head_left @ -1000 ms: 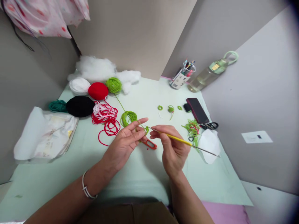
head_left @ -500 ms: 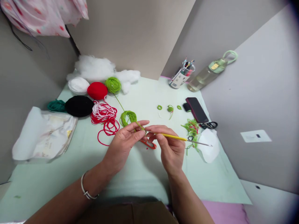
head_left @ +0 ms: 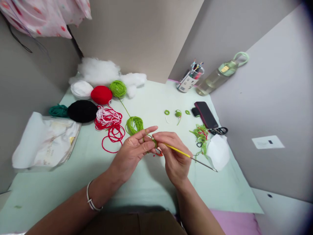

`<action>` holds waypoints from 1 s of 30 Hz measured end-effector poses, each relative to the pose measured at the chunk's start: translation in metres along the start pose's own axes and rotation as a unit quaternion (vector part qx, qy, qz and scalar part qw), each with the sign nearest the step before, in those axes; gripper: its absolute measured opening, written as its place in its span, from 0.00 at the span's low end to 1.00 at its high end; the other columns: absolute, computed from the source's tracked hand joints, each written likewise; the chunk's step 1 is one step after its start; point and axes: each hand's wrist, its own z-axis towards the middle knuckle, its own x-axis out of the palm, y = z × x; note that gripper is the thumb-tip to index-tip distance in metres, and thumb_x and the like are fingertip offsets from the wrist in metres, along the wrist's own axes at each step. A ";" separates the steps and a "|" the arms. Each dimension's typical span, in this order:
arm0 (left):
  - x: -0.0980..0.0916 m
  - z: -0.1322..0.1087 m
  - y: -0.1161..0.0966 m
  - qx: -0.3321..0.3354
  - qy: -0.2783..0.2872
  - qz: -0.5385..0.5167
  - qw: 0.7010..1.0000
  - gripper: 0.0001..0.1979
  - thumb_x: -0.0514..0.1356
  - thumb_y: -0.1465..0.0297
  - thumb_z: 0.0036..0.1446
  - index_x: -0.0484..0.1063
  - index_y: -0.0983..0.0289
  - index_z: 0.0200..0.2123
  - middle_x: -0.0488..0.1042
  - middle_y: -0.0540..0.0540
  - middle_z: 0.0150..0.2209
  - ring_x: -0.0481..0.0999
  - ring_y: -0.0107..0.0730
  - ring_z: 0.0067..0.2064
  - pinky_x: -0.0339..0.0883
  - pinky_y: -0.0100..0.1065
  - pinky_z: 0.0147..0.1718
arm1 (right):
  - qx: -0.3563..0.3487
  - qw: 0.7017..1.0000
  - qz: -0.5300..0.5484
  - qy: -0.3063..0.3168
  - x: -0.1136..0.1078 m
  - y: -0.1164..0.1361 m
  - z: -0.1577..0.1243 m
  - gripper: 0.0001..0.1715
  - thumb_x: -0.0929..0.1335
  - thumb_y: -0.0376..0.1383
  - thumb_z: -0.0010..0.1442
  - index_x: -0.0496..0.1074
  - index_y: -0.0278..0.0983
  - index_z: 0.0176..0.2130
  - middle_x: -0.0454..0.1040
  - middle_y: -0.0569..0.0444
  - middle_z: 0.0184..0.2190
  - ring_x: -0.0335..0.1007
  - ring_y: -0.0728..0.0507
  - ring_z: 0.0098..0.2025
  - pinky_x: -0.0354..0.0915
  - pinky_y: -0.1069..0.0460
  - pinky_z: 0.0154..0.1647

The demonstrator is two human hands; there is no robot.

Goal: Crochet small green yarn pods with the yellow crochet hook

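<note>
My right hand [head_left: 177, 156] grips a crochet hook [head_left: 179, 150] by its yellow handle, its bare metal end slanting down to the right. Between the thumb and fingers of my left hand [head_left: 138, 143] is a small piece of green yarn work [head_left: 154, 142], mostly hidden by the fingers. Green yarn runs over my raised left index finger. The hook's working tip meets the piece, though the fingers cover it. Just beyond my left hand lies a loose coil of green yarn [head_left: 134, 125], joined by a strand to a green ball [head_left: 118, 88]. Orange-handled scissors [head_left: 159, 152] are partly hidden beneath my hands.
Left are red [head_left: 101, 95], white [head_left: 81, 89] and black yarn balls [head_left: 82, 111], tangled red yarn [head_left: 114, 133] and a plastic packet [head_left: 55, 140]. Small green crocheted pieces [head_left: 178, 113], a phone [head_left: 206, 115], yarn scraps [head_left: 201, 133], a pen cup [head_left: 190, 80] and a bottle [head_left: 217, 76] stand right.
The crochet hook has tilted, its free metal end swinging downward. My right hand has shifted slightly left, closer to my left fingers, and the scissors are more covered.
</note>
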 end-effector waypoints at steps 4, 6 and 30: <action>-0.001 0.002 -0.004 0.015 -0.012 -0.003 1.000 0.18 0.76 0.74 0.53 0.86 0.61 0.48 0.79 0.47 0.29 0.78 0.27 0.31 0.76 0.30 0.38 | 0.019 0.999 0.036 -0.027 -0.001 0.000 0.001 0.13 0.71 0.33 0.71 0.85 0.47 0.48 0.85 0.51 0.42 0.83 0.42 0.43 0.81 0.47 0.40; -0.003 0.003 -0.007 0.026 -0.024 0.006 0.999 0.16 0.76 0.74 0.52 0.87 0.61 0.46 0.78 0.47 0.28 0.78 0.26 0.30 0.76 0.29 0.38 | 0.044 0.996 0.063 -0.046 -0.002 -0.001 0.000 0.11 0.71 0.33 0.72 0.85 0.46 0.47 0.85 0.52 0.41 0.83 0.44 0.39 0.80 0.48 0.38; -0.011 0.002 0.002 0.115 -0.058 0.158 0.979 0.08 0.73 0.70 0.59 0.88 0.55 0.43 0.83 0.48 0.34 0.81 0.26 0.38 0.73 0.27 0.44 | 0.072 0.993 0.083 -0.041 -0.005 -0.002 -0.002 0.12 0.65 0.38 0.76 0.78 0.40 0.45 0.83 0.52 0.38 0.82 0.46 0.32 0.80 0.50 0.34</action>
